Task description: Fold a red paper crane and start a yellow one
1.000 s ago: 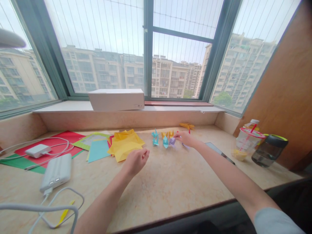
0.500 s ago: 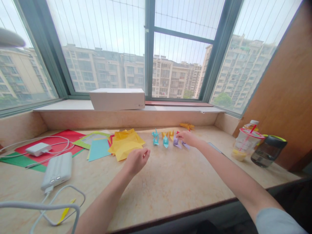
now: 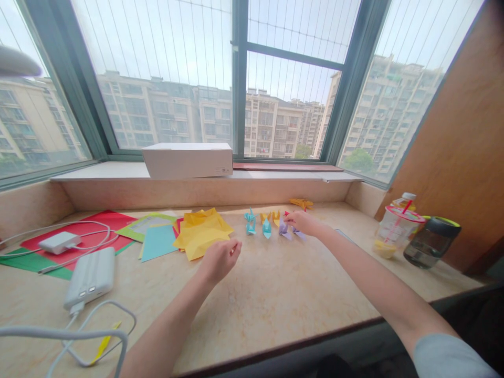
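Note:
Small folded paper cranes stand in rows on the stone counter: blue cranes (image 3: 266, 228), yellow cranes (image 3: 268, 216) behind, and purple cranes (image 3: 285, 230) to the right. My right hand (image 3: 306, 223) reaches over the purple ones, fingertips pinched together at a crane there and partly covering it. A bit of red paper (image 3: 289, 213) shows just behind those fingertips. My left hand (image 3: 221, 257) rests in front of a pile of yellow paper sheets (image 3: 205, 231), its fingers curled in, with nothing visible in them.
Blue paper (image 3: 159, 242), red paper (image 3: 118, 219) and a white power bank (image 3: 90, 278) with cables lie left. An orange folded paper piece (image 3: 301, 203) sits at the back. A plastic cup (image 3: 394, 231) and dark bottle (image 3: 431, 244) stand right. A white box (image 3: 188, 161) is on the sill.
The view has shifted very slightly. Both hands hold nearly the same places, and the cranes stand as before.

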A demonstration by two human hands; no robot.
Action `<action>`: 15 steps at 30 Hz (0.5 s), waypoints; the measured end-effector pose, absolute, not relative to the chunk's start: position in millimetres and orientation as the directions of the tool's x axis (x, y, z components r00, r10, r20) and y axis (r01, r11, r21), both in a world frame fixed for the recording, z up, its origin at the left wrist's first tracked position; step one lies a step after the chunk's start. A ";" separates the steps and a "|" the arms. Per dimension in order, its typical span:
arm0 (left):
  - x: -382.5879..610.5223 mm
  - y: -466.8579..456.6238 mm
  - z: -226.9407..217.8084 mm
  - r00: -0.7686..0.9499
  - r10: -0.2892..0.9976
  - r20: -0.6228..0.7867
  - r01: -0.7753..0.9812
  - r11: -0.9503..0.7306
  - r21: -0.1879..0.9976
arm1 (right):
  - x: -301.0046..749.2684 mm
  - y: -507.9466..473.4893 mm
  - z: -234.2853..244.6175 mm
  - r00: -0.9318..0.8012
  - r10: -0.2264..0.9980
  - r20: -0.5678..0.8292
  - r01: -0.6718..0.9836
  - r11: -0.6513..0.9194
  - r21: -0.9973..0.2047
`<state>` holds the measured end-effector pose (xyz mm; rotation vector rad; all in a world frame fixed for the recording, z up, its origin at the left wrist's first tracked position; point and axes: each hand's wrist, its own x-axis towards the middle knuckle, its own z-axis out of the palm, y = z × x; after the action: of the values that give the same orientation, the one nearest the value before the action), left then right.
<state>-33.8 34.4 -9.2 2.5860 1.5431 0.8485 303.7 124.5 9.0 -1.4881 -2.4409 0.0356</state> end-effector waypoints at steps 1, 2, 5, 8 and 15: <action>-33.7 34.2 -9.0 0.366 0.820 0.441 0.812 -0.512 0.278 | 303.2 124.5 9.0 -0.431 0.873 0.226 0.866 0.471 -0.167; -33.7 34.0 -8.6 0.366 0.820 0.440 0.813 -0.511 0.278 | 302.9 124.6 8.9 -0.432 0.873 0.228 0.866 0.472 -0.167; -33.3 33.5 -7.6 0.363 0.822 0.438 0.815 -0.508 0.278 | 302.6 125.7 8.2 -0.427 0.875 0.230 0.869 0.467 -0.164; -32.9 33.5 -7.3 0.361 0.824 0.437 0.815 -0.506 0.281 | 302.5 126.5 7.5 -0.410 0.882 0.233 0.879 0.450 -0.159; -32.8 33.5 -7.6 0.363 0.824 0.435 0.819 -0.505 0.273 | 302.7 121.8 11.6 -0.362 0.899 0.248 0.900 0.406 -0.159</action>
<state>-32.8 33.5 -7.6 2.5857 1.5586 0.8342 302.7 121.8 11.6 -1.5664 -2.3721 -0.0063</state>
